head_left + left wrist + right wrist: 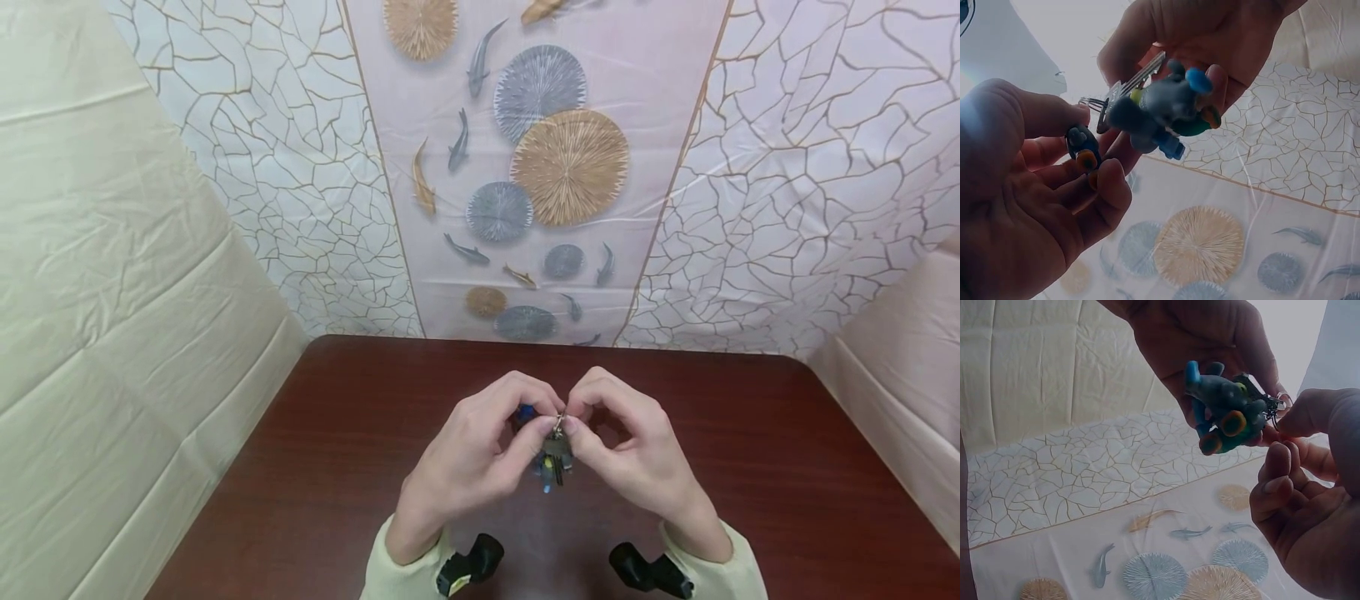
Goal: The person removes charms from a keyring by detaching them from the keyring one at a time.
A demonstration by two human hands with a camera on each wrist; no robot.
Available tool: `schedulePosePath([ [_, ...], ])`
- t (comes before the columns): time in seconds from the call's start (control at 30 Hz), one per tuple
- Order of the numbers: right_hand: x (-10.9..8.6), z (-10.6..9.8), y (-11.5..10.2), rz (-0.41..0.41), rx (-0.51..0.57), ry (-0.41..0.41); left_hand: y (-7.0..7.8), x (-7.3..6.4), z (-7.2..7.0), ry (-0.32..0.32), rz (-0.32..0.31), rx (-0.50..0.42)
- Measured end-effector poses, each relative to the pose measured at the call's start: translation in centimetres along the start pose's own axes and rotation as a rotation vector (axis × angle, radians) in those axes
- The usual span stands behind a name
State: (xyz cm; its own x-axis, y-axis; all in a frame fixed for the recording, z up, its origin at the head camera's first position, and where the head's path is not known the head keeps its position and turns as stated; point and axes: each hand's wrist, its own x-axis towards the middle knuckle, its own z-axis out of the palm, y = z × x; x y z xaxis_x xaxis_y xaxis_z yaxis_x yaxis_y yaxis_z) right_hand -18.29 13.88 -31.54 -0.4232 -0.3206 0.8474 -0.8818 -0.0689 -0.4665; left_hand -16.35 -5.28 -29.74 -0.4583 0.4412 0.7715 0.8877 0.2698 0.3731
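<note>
Hands (476, 450) (645, 450) pinch keyring (559, 420) with bluish, orange-spotted charms (1225, 402)

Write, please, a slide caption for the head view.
Left hand and right hand pinch a key ring with blue trinkets above a brown table.

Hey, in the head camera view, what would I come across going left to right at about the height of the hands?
Cream fabric, left hand, bunch of keys, right hand, pale fabric at the right edge.
</note>
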Motion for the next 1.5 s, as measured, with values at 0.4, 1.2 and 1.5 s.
schedulePosePath([
  [0.4,0.1,0.5,-0.2,0.0,-0.009,0.034,-0.4,-0.1,0.0,0.012,-0.052,0.016],
  [1.2,-0.2,0.0,0.0,0.065,-0.106,-0.02,-1.4,0.0,0.3,-0.017,-0.053,0.011],
  [1.5,-0.4,-0.6,0.0,0.154,0.018,-0.066,-1.4,0.0,0.4,-0.008,-0.021,0.037],
])
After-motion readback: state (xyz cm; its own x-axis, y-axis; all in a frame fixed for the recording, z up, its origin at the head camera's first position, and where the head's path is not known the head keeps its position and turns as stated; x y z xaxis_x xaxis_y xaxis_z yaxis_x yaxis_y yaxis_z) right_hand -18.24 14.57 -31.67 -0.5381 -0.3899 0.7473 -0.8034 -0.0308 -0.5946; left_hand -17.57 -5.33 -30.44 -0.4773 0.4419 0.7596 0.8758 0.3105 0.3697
